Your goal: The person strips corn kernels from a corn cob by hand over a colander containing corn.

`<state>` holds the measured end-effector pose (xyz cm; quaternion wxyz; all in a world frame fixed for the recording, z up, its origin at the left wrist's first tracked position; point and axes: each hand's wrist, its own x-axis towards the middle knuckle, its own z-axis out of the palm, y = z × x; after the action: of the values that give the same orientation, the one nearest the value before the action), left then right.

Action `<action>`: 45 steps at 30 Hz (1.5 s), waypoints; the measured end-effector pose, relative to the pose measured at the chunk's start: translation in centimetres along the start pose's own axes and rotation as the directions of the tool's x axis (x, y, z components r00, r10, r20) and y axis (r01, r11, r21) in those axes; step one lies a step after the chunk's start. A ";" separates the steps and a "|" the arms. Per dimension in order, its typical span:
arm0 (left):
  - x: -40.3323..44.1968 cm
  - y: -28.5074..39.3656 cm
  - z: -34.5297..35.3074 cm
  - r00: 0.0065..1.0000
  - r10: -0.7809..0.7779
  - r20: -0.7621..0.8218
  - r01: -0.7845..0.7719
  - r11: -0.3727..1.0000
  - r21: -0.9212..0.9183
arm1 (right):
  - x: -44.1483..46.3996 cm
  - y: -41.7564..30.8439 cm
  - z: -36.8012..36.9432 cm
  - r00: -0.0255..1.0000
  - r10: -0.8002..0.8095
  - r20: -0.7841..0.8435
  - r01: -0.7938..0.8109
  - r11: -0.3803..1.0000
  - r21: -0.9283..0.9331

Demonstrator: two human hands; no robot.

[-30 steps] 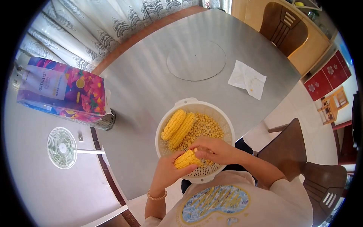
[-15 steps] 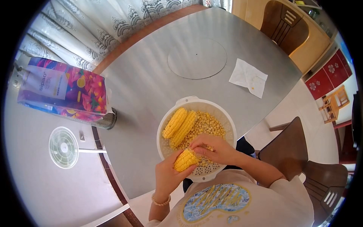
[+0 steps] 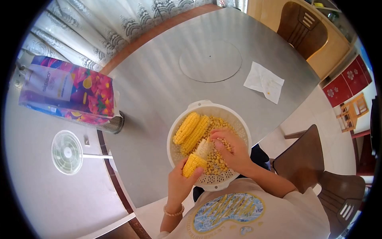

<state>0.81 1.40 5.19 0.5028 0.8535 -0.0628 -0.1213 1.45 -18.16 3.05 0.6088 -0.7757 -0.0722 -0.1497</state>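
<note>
My left hand (image 3: 183, 180) is closed around the lower part of a corn cob (image 3: 195, 164), which is tilted up and away. Yellow kernels cover its near half, while the far half is bare and pale. Beside that bare end, my right hand (image 3: 232, 153) has its fingers and thumb curled together; what lies between them is hidden. Both hands are over a white colander (image 3: 173, 153). Inside it, two whole ears of corn (image 3: 195, 135) lie side by side at the left, next to many loose kernels (image 3: 217, 161).
The colander is at the near edge of a grey table (image 3: 151, 95). A creased white tissue (image 3: 264, 82) lies at the far right. A colourful package (image 3: 71, 91) sits on a mesh holder (image 3: 116, 123) at the left. Brown chairs (image 3: 300, 159) stand right; a fan (image 3: 67, 152) is left.
My right hand has moved right and slightly up, off the middle of the cob, uncovering its bare part. My left hand still holds the cob, now tilted more upward.
</note>
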 end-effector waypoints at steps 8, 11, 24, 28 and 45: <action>0.4 -0.2 -0.1 0.898 -0.230 0.375 0.432 0.626 -0.650 | -0.6 -0.8 -0.5 0.942 0.319 0.105 -0.336 0.898 0.284; 0.5 -0.3 0.0 0.895 -0.206 0.395 0.436 0.587 -0.683 | -1.0 -1.1 -0.5 0.899 0.391 0.197 -0.424 0.890 0.166; 0.2 -0.5 0.0 0.834 -0.133 0.535 0.526 0.481 -0.701 | -0.7 0.1 -0.3 0.959 0.142 0.244 -0.204 0.946 0.251; 0.2 0.4 0.5 0.970 -0.053 0.237 0.231 0.499 -0.835 | -0.6 0.4 -1.0 0.824 0.468 0.319 -0.563 0.738 0.371; 3.3 1.6 4.0 0.966 -0.241 -0.099 0.056 0.562 -0.825 | -2.0 0.5 1.7 0.604 0.405 0.687 -0.795 0.242 0.556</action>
<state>2.95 -3.55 4.28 0.8303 0.5357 0.1233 -0.0922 -0.02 -16.52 1.57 0.8739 -0.3614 0.0548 0.3204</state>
